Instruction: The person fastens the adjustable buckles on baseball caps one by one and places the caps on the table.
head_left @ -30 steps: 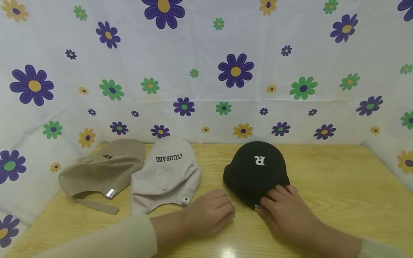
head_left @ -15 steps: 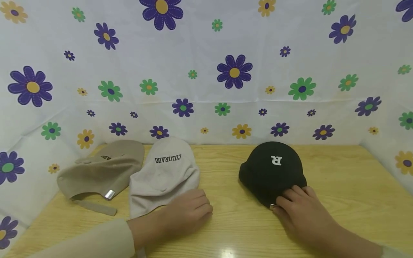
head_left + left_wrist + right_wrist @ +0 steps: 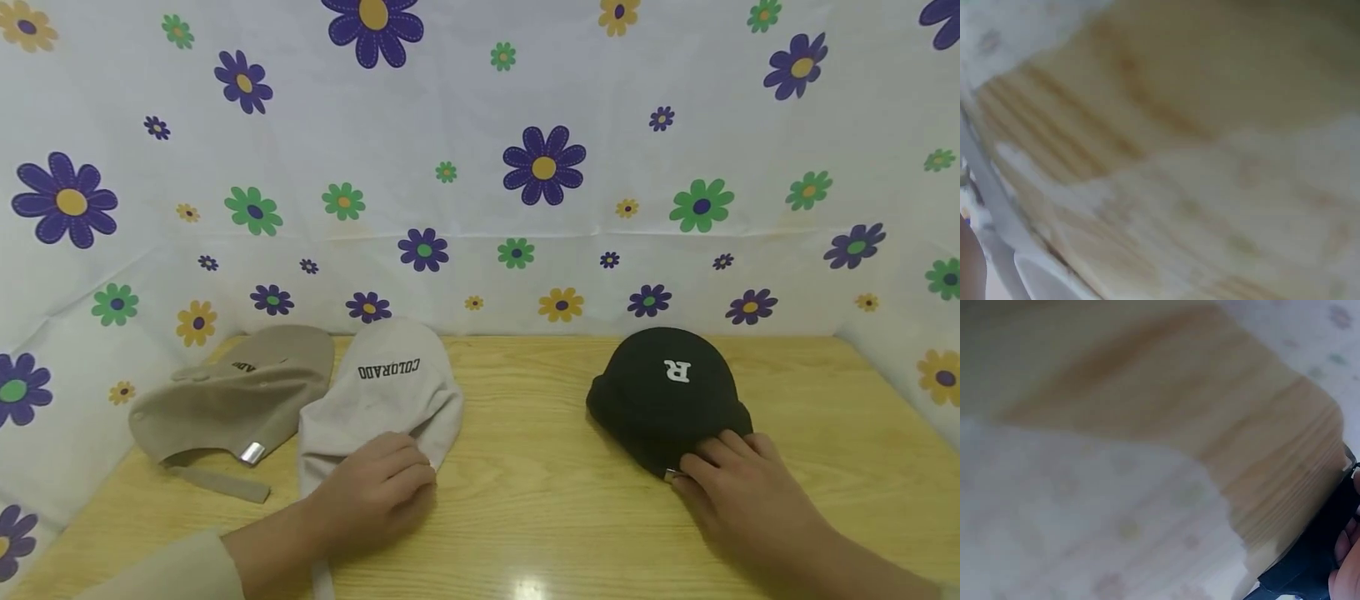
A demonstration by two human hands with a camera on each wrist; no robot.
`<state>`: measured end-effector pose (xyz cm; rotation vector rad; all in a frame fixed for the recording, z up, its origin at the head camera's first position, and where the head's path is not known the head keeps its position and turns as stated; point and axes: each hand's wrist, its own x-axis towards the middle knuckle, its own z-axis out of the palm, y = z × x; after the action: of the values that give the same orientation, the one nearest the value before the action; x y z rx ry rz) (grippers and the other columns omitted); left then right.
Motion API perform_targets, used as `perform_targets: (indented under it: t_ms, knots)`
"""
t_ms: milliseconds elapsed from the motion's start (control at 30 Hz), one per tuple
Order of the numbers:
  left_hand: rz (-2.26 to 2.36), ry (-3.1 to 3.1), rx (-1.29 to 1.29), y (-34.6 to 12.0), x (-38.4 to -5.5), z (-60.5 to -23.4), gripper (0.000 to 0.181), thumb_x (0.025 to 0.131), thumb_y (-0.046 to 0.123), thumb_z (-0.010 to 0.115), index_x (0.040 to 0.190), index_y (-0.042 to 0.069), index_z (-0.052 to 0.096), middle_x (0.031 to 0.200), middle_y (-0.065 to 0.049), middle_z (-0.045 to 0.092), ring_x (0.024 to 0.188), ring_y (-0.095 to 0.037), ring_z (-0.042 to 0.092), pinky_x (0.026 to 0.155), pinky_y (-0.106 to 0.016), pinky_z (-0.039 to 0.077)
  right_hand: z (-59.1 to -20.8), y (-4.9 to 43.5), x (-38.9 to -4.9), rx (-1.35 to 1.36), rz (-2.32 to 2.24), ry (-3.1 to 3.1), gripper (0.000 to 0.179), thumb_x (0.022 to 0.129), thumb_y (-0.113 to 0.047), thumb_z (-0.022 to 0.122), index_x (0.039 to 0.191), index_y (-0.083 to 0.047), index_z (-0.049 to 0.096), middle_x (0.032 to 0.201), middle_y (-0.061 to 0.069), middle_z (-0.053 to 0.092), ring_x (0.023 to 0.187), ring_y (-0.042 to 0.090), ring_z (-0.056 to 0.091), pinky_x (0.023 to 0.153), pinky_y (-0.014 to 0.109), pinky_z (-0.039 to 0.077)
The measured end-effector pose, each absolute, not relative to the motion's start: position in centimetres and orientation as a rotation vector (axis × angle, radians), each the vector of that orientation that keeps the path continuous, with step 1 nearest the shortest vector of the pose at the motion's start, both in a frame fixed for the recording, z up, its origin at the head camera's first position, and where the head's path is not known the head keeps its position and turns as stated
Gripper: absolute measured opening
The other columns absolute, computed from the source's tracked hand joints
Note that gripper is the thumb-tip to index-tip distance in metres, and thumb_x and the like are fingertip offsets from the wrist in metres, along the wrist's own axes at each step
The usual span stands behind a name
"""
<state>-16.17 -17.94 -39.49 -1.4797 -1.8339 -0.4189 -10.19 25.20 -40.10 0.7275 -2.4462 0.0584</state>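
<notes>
My right hand [image 3: 742,492] grips the back edge of a black cap [image 3: 652,400] with a white R, at the right of the head view; its dark edge [image 3: 1310,556] shows beside the fingers in the right wrist view. My left hand [image 3: 367,492] lies over the back edge of a light grey cap [image 3: 390,392] marked COLORADO. Its fingers are bent, but their tips are hidden, so whether they pinch the cloth is unclear. A pale edge of that cap [image 3: 1004,212] crosses the lower left of the left wrist view.
A khaki cap [image 3: 232,408] with a metal buckle lies at the far left, against the light grey one, its strap [image 3: 217,483] loose on the wooden table [image 3: 525,467]. Behind the table hangs a white flowered cloth [image 3: 465,117].
My right hand has slid the black cap to the right. My left hand has moved left, from the middle of the table onto the light grey cap's back edge.
</notes>
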Motion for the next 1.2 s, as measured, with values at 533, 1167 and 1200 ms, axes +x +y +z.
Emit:
perform_targets:
  t_ms: [533,1167,1200]
  knots:
    - [-0.35,-1.849,-1.343,-22.6,-16.0,-39.0,0.022,0.094,0.016,0.053,0.078,0.011,0.066,0.076,0.004,0.062,0.07,-0.015,0.056,0.067,-0.029,0.046,-40.9,31.0,-9.8,0.587,-0.025,-2.438,0.064,0.104,-0.059,0.019,0.078,-0.02,0.064,0.079,-0.004,0.06,0.075,0.022,0.052,0.065,0.039,0.029]
    - [-0.279,-1.966,-1.303,-27.5,-15.9,-39.5,0.024,0.097,0.02,0.051,0.081,0.012,0.068,0.08,0.006,0.062,0.073,-0.013,0.054,0.068,-0.028,0.044,-41.2,37.0,-9.1,0.211,-0.089,-2.528,0.042,0.099,-0.043,0.051,0.077,-0.013,0.069,0.073,0.009,0.065,0.072,0.037,0.057,0.062,0.056,0.036]
    - [-0.28,-1.962,-1.3,-27.6,-15.9,-39.4,0.024,0.097,0.02,0.052,0.081,0.013,0.068,0.079,0.006,0.062,0.072,-0.013,0.054,0.067,-0.028,0.044,-41.2,37.1,-9.2,0.198,-0.094,-2.529,0.043,0.1,-0.043,0.05,0.075,-0.013,0.068,0.072,0.009,0.064,0.071,0.037,0.056,0.063,0.057,0.036]
